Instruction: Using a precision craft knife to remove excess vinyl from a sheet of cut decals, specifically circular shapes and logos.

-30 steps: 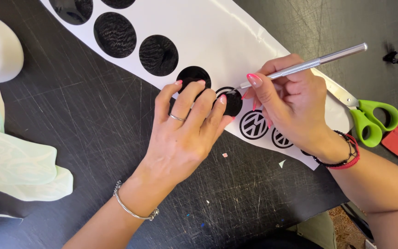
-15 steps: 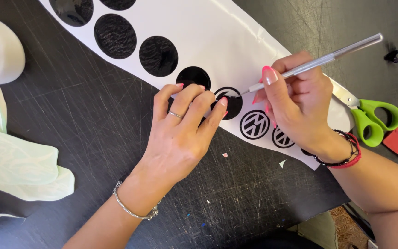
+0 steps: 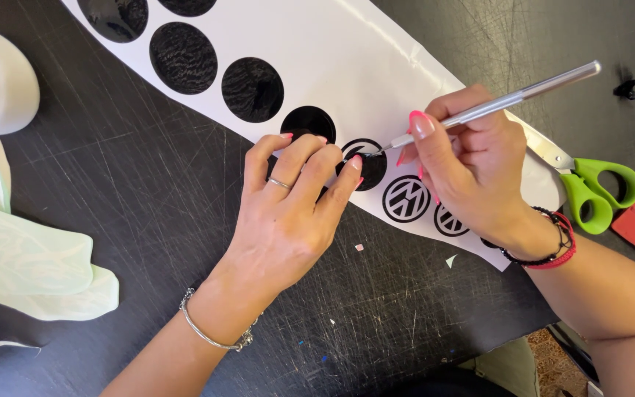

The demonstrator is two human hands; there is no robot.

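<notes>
Two hands work over the white backing strip (image 3: 376, 66) on the scratched black table (image 3: 134, 198). The left hand (image 3: 288, 213), fingers pressed together, still pins the strip beside the half-weeded black disc (image 3: 369, 165). The right hand (image 3: 472, 169) pinches the silver pick (image 3: 494, 103), now tilted flatter, tip at the disc's far edge.

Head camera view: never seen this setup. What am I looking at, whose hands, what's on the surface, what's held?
One camera on a person's head looks down at their own bare hands; no machine. On the scratched black table lies a white backing sheet carrying round black vinyl stickers. The left hand presses the sheet beside a partly picked sticker. The right hand holds a thin silver pen-like tool, tip on that sticker. Green-handled scissors and pale green cloth lie aside.
</notes>
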